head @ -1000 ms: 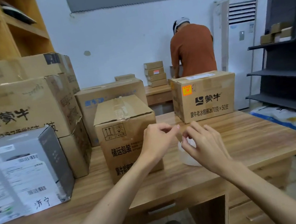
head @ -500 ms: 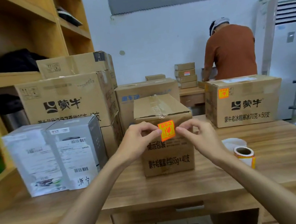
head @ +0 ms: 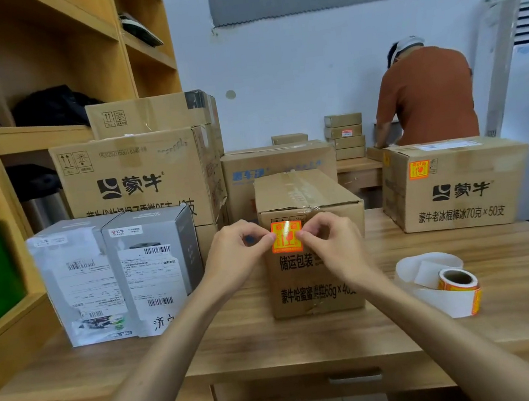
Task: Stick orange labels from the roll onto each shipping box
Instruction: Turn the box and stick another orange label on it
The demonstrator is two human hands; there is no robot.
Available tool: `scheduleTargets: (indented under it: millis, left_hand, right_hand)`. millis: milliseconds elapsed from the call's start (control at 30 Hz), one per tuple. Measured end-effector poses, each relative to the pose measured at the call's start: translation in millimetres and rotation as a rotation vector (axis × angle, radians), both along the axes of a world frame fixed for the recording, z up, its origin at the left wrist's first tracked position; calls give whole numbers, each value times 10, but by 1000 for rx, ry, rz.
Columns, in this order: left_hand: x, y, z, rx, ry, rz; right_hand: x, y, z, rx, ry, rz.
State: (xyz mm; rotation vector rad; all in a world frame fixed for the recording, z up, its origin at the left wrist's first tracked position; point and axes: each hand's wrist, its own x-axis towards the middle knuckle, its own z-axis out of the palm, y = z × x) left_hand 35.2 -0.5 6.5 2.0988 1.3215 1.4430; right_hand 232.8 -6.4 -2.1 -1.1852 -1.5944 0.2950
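From the head camera we see the orange label [head: 286, 237] between our two hands, upright and facing us. It lies against the front of the middle box [head: 317, 281], just under its taped top edge. It looks close to square, so we cannot name a long axis. Our left hand [head: 233, 255] pinches its left edge and our right hand [head: 333, 245] its right edge, the other fingers curled. Glare washes out the label's upper print, and our right forearm covers the end of the box's lower print. The box is taped shut, its contents unseen. Right of the right hand, the label roll [head: 457, 282] stands on the table [head: 308, 339], core opening upward, with white backing looped behind it. Beyond the roll, a larger box [head: 459, 205] carries a stuck label [head: 418, 169].
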Motion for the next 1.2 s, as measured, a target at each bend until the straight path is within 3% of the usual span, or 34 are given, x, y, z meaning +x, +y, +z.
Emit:
scheduleTargets:
  millis: [267,933,1100,1200]
  left_hand:
    - [80,109,-8,45,29,167]
    - [106,112,2,109,202,365]
    - [44,115,20,154,224,367]
    - [-33,139,56,190,152,264]
  right_hand:
    - [-126,16,61,89,-136,-175]
    - [-237,74,-8,170,-281,-304]
    - [-172,90,24,334,-408,-380]
    - [-65,161,111,470,-476,-390]
